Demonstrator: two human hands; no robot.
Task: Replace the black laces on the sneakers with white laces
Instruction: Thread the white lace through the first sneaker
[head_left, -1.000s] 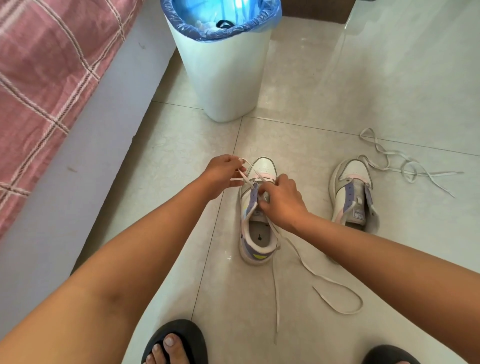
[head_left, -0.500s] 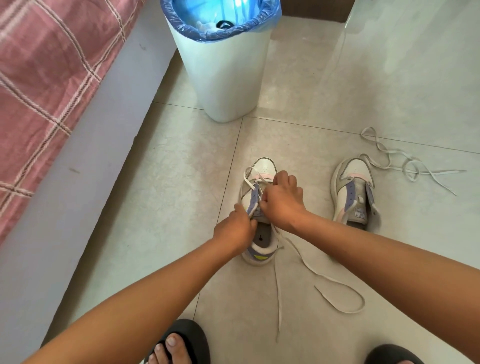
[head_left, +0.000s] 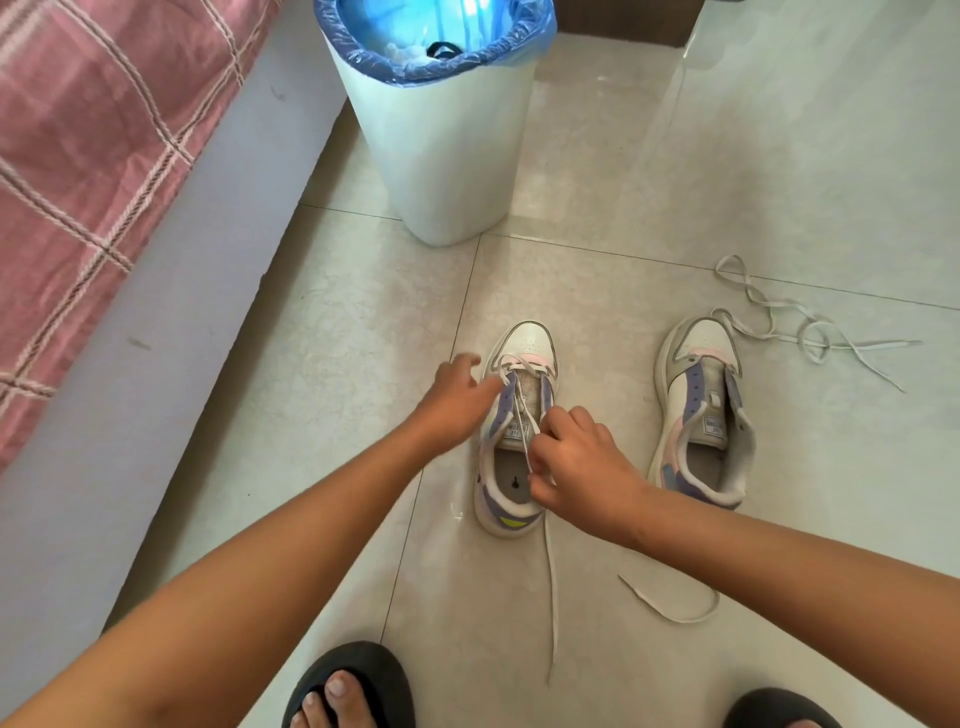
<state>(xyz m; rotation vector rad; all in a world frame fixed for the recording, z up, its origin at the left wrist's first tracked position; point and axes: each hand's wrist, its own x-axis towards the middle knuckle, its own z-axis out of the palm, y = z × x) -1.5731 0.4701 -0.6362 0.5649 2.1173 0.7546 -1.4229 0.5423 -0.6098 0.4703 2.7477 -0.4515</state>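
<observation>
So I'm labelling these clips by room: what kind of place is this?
Most likely a bedroom at home: a bed with a pink checked sheet runs along the left, a white bin with a blue liner stands on the tiled floor, and the person wears slippers.

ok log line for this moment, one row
left hand: touches left sneaker | right hand: pinches white lace | right sneaker: unlaced

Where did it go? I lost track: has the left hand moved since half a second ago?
Yes. The left hand moved from the sneaker's heel opening up toward its toe.
</observation>
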